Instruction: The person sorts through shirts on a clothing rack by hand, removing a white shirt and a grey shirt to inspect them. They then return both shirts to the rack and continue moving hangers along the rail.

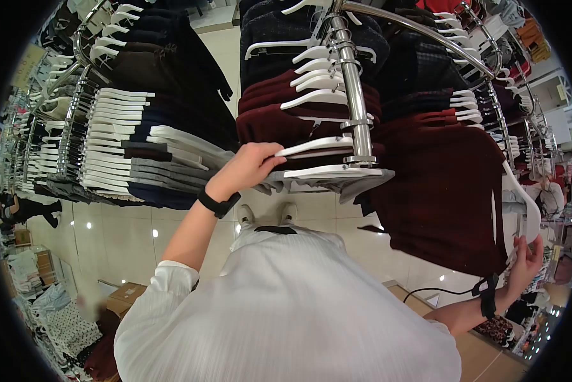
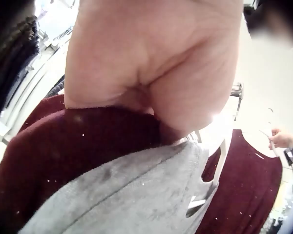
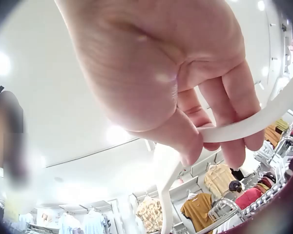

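Observation:
On the right in the head view, my right hand (image 1: 526, 260) holds up a white hanger (image 1: 521, 191) carrying a long maroon garment (image 1: 445, 191). The right wrist view shows the thumb and fingers pinching the curved hanger bar (image 3: 234, 130). At the middle rack, my left hand (image 1: 253, 167) grips the end of a white hanger (image 1: 314, 146) at the shoulder of another maroon garment (image 2: 88, 131). The fingertips are hidden in the left wrist view. Close in front of that hand hangs a grey garment (image 2: 132, 185) on a white hanger (image 1: 330, 172).
A chrome rail (image 1: 356, 95) ends just past the hanging maroon clothes (image 1: 267, 124). Left stands a dense rack of white hangers (image 1: 111, 140) with dark and grey clothes. More maroon clothes hang on the right rail (image 1: 426, 30). A cardboard box (image 1: 125, 296) lies behind at left.

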A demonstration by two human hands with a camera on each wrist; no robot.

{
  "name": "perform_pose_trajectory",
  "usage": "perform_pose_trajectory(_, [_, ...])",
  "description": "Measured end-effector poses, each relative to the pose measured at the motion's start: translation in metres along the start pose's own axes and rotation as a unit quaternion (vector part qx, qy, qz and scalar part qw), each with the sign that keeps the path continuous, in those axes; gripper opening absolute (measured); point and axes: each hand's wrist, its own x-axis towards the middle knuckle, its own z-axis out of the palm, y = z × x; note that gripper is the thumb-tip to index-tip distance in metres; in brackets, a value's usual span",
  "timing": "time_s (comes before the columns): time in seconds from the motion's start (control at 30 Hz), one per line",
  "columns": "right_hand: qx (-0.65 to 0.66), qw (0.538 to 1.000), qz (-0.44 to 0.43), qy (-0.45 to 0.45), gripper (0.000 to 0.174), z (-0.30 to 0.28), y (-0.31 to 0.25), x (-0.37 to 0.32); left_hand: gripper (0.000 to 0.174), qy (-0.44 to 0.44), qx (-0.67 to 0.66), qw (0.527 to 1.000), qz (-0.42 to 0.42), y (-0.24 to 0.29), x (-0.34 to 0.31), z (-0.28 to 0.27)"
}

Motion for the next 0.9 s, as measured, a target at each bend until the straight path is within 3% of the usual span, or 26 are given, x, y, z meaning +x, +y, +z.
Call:
perform_pose_trajectory(0.47, [-0.051, 0.998, 0.024, -0.033, 0.033, 0.003, 0.006, -0.009, 0.015, 0.043, 0.044, 0.997, -0.052, -0.045, 0.068, -0.031])
perform_pose_trajectory(0.6, [-0.044, 0.997, 0.030, -0.049, 0.034, 0.014, 0.000, -0.005, 0.018, 0.085, 0.054, 0.995, -0.015, -0.046, 0.066, -0.026])
perform_pose_trajectory(0.7, [-0.014, 0.998, 0.011, -0.063, 0.034, 0.029, -0.007, 0.005, 0.027, 0.143, 0.146, 0.978, -0.041, -0.039, 0.056, -0.018])
perform_pose_trajectory(0.77, [-0.015, 0.997, -0.003, -0.075, 0.034, 0.037, -0.012, 0.016, 0.041, 0.229, 0.311, 0.922, -0.020, -0.027, 0.045, -0.015])
perform_pose_trajectory(0.8, [-0.016, 0.996, -0.017, -0.086, 0.034, 0.040, -0.015, 0.023, 0.054, 0.230, 0.312, 0.921, -0.042, -0.016, 0.040, -0.014])
perform_pose_trajectory(0.83, [-0.016, 0.996, -0.016, -0.086, 0.034, 0.044, -0.021, 0.031, 0.054, 0.229, 0.311, 0.921, -0.042, -0.003, 0.033, -0.014])
perform_pose_trajectory(0.9, [-0.029, 0.989, -0.061, -0.129, 0.035, 0.050, -0.035, 0.044, 0.065, 0.202, 0.227, 0.953, 0.018, 0.023, 0.018, -0.012])
